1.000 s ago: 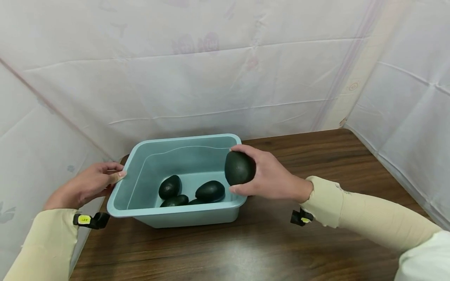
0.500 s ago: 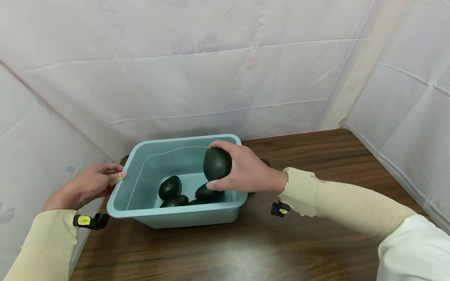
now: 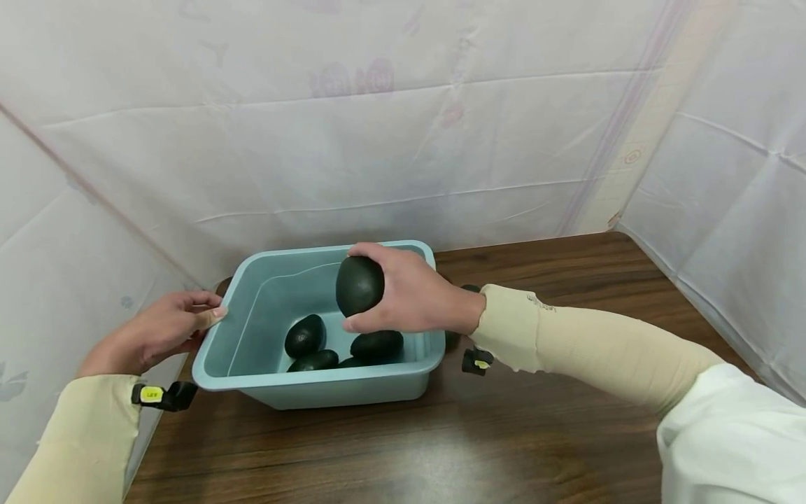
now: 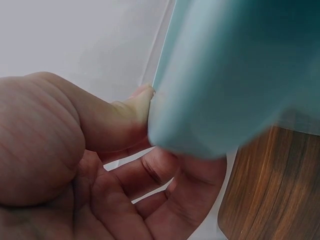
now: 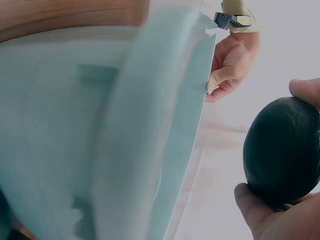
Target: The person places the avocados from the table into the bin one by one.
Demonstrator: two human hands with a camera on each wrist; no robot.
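Note:
A light blue plastic tub [image 3: 223, 381] stands on the wooden table [image 3: 441, 434]. My right hand [image 3: 403, 297] grips a dark green avocado [image 3: 359, 283] above the tub's inside; the same avocado [image 5: 282, 152] fills the right of the right wrist view. Several more avocados [image 3: 305, 336] lie on the tub's floor. My left hand [image 3: 160, 329] holds the tub's left rim [image 4: 200, 100], thumb on the edge and fingers under it. In the right wrist view that left hand [image 5: 227, 62] shows at the far rim.
White sheeting [image 3: 378, 126] walls the table at the back, left and right. A small dark object [image 3: 469, 288] lies on the table behind my right wrist. Bare wood stretches in front of and to the right of the tub.
My right hand has carried the avocado leftward from the tub's right rim to over its middle. The left hand and the tub have stayed put.

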